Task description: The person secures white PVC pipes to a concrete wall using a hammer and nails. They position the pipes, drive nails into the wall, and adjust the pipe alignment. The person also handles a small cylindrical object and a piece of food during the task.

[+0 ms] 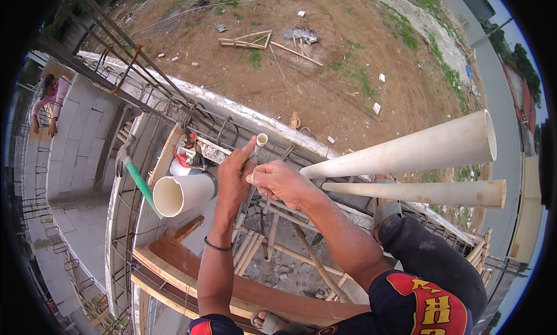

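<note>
Two long white pipes [406, 152] lie closest, slanting in from the right above a dark-trousered knee [429, 259]. Beneath them the right hand [280, 182] is clenched around a thin white pipe [261, 140], and the left hand [234, 175] grips the same pipe just below its open end. A wide white pipe [181, 194] sits just left, among steel rebar [145, 91].

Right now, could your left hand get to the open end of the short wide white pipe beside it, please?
Probably yes. The left hand is up at the small white pipe, and the wide pipe's open end lies just to its left and lower, with nothing between them. It would first have to let go of the small pipe.
</note>
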Motion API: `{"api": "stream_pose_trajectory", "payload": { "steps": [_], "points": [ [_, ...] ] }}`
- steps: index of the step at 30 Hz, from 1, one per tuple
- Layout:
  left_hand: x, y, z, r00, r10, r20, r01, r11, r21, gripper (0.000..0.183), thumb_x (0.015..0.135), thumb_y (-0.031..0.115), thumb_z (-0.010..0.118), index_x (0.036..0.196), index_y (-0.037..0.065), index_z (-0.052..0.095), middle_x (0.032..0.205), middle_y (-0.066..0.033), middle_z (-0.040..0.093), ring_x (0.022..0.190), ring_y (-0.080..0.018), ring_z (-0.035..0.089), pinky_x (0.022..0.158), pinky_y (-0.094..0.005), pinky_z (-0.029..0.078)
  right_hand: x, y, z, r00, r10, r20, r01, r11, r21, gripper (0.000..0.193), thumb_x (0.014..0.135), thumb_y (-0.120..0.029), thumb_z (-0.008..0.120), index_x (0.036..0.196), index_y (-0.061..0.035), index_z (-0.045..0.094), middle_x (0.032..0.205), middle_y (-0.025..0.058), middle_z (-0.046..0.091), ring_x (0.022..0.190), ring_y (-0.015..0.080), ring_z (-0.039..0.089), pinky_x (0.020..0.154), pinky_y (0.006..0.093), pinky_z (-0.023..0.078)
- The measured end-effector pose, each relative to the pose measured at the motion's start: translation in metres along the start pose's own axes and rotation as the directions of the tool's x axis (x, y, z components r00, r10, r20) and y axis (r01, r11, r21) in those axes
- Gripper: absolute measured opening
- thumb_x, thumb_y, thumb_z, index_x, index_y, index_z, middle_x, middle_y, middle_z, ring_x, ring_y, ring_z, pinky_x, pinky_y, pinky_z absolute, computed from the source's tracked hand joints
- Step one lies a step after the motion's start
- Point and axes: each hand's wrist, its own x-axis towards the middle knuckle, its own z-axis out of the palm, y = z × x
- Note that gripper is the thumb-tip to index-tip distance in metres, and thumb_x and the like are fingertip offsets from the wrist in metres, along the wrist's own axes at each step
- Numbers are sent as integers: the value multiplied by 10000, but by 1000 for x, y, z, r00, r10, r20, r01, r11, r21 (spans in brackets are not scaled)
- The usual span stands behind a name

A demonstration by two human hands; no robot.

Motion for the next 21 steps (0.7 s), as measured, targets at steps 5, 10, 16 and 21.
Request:
{"api": "stream_pose_trajectory", "payload": {
  "steps": [5, 10, 16, 21],
  "points": [
    [16, -1, -11, 988, -116, 104, 125, 989, -83, 417, 829, -48, 665, 1232, 58, 652, 775, 11, 537, 704, -70, 455, 613, -229, 401, -15, 7, -17, 963, -260, -72, 167, 783, -599, 258, 853, -216, 581, 769, 28, 569, 585, 145, 483, 515, 276, 516, 552, 418, 411],
    [33, -2, -17, 987, -80, 141, 99, 987, -129, 356, 802, 58, 736, 1156, 80, 700, 680, -72, 577, 608, -91, 432, 550, -276, 396, -19, 13, -20, 875, -473, -104, 194, 540, -819, 231, 831, -179, 587, 758, 39, 564, 678, 191, 590, 645, 351, 580, 638, 447, 455],
    [31, 13, -9, 1000, -5, 8, 5, 1000, -17, 328, 781, 85, 757, 1106, 59, 716, 776, -165, 692, 607, -90, 554, 551, -279, 451, 0, 6, -16, 902, -396, -174, 44, 485, -873, 204, 850, -157, 606, 840, 45, 633, 805, 186, 653, 686, 366, 609, 659, 469, 478],
    [30, 10, -11, 995, -88, 53, 93, 992, -88, 302, 797, 56, 722, 1099, 73, 720, 828, -149, 707, 629, -133, 591, 581, -286, 462, 14, -9, -1, 940, -70, -334, 66, 998, -23, 227, 921, -156, 562, 898, 54, 645, 670, 20, 570, 541, 123, 464, 539, 306, 400]
  ]
}}
